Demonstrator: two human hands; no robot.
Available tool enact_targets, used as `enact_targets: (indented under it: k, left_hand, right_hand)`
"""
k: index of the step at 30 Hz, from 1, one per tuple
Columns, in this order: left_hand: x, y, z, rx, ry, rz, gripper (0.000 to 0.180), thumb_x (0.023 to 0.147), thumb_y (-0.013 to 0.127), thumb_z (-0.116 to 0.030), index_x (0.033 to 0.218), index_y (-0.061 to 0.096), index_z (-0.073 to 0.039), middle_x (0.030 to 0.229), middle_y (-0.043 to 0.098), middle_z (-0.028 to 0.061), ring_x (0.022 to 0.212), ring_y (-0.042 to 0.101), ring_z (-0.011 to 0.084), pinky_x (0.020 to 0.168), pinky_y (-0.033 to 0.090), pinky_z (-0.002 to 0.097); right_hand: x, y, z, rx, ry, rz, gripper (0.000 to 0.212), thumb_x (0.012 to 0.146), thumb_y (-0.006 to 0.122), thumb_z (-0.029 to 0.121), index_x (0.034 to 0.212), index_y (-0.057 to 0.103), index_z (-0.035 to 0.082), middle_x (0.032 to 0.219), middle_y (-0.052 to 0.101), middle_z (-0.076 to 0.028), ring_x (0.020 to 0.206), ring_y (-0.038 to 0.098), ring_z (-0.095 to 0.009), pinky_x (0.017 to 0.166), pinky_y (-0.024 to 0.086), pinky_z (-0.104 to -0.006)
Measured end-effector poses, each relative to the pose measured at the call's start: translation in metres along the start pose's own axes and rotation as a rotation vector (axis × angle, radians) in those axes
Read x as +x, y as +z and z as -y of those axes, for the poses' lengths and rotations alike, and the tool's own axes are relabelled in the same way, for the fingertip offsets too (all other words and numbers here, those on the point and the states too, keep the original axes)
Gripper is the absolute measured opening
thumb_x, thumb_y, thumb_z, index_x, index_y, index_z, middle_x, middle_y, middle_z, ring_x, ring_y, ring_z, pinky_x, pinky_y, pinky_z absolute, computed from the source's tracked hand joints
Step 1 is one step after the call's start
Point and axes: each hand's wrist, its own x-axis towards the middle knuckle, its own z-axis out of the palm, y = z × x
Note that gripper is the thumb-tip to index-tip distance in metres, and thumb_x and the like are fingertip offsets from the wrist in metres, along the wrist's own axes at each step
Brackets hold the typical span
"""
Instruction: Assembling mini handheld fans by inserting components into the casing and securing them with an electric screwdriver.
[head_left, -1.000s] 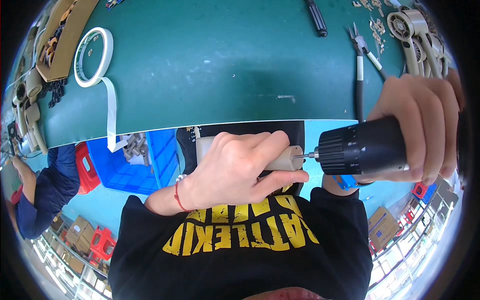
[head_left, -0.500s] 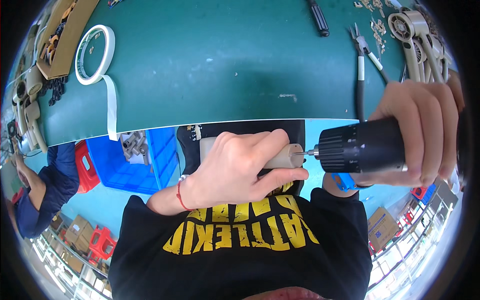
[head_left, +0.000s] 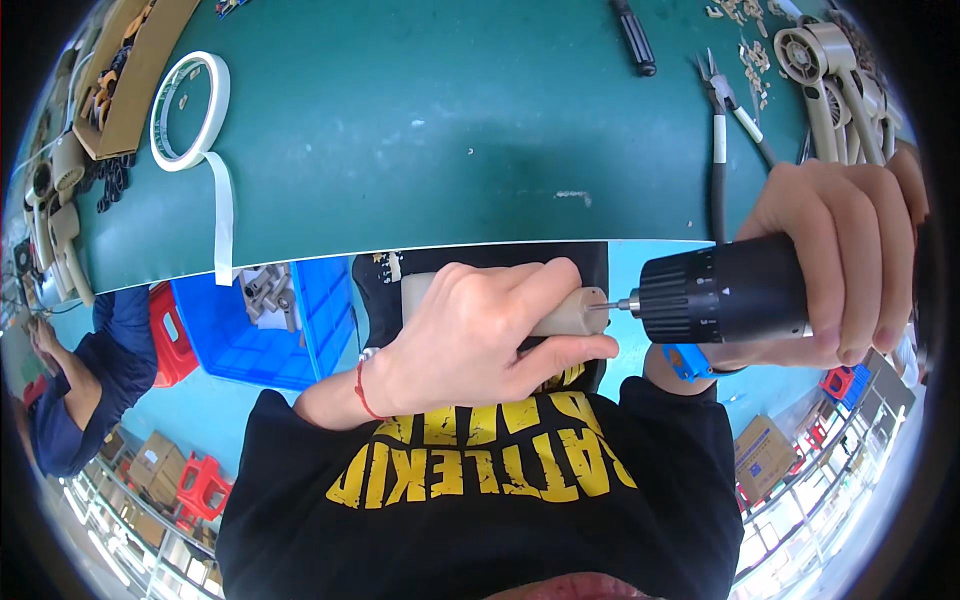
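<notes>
My left hand (head_left: 480, 325) is wrapped round a beige cylindrical part (head_left: 582, 312), whose round end faces right; its other end shows pale behind my wrist and most of its middle is hidden by my fingers. A black power screwdriver (head_left: 715, 290) lies sideways in my right hand (head_left: 840, 260), fingers curled over its body. The thin metal bit of the tool meets the part's end face. Both are held in front of my chest, just off the near edge of the green table (head_left: 400, 190).
A roll of white tape (head_left: 218, 120) lies at left, its loose strip over the table edge. Cutting pliers (head_left: 722, 130), a dark-handled tool (head_left: 635, 40) and beige handheld fans (head_left: 825, 70) are at right. A blue bin (head_left: 250, 355) with grey parts stands below left; a person (head_left: 95, 380) sits beyond.
Almost nothing differs. The screwdriver's collar markings have shifted slightly, while both hands and the beige part stay in place.
</notes>
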Motion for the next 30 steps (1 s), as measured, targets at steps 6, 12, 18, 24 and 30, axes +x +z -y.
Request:
enact_targets:
  k: [6,12,18,24,30]
  left_hand:
    - [-0.005,0.005,-0.003,-0.057,-0.007,0.004,0.037,0.076,0.081,-0.031,0.086,0.061,-0.001,0.066,0.061,0.0096,0.054,0.062,0.0261,0.049,0.047,0.0309]
    - [-0.002,0.004,0.001,-0.089,-0.033,0.065,0.034,0.078,0.079,-0.030,0.084,0.062,-0.002,0.069,0.062,0.0091,0.056,0.063,0.0251,0.051,0.047,0.0301]
    - [0.009,-0.013,-0.011,-0.231,-0.062,0.100,0.031,0.082,0.076,-0.027,0.093,0.060,-0.002,0.074,0.063,0.0096,0.063,0.065,0.0249,0.056,0.049,0.0302]
    - [-0.005,-0.063,-0.016,-0.623,-0.291,0.222,0.029,0.098,0.055,-0.025,0.117,0.045,-0.006,0.090,0.058,0.0092,0.079,0.056,0.0136,0.068,0.046,0.0309]
    - [0.017,-0.110,-0.053,0.064,0.072,0.425,0.031,0.099,0.050,-0.031,0.116,0.046,-0.005,0.102,0.059,0.0178,0.089,0.060,0.0376,0.078,0.046,0.0441]
  right_hand:
    - [0.000,-0.009,-0.001,0.083,-0.134,0.030,0.017,0.086,0.062,0.014,0.087,0.048,0.004,0.057,0.059,-0.005,0.045,0.061,-0.016,0.049,0.056,-0.0260]
    - [0.003,-0.018,0.001,0.168,-0.263,0.057,0.018,0.090,0.058,0.019,0.087,0.050,0.003,0.055,0.058,-0.004,0.045,0.060,-0.015,0.047,0.055,-0.0239]
    - [0.021,-0.009,0.025,-0.035,-0.178,0.127,0.037,0.095,0.052,0.037,0.101,0.051,0.001,0.061,0.048,0.001,0.051,0.046,-0.007,0.050,0.041,-0.0213]
    - [0.030,-0.026,-0.011,-0.108,-0.300,-0.126,0.060,0.096,0.043,0.059,0.115,0.049,0.002,0.066,0.035,0.000,0.053,0.034,-0.009,0.049,0.031,-0.0236]
    - [0.011,-0.045,-0.019,-0.007,-0.399,-0.084,0.060,0.097,0.038,0.060,0.118,0.048,0.005,0.066,0.035,-0.002,0.053,0.033,-0.010,0.049,0.032,-0.0229]
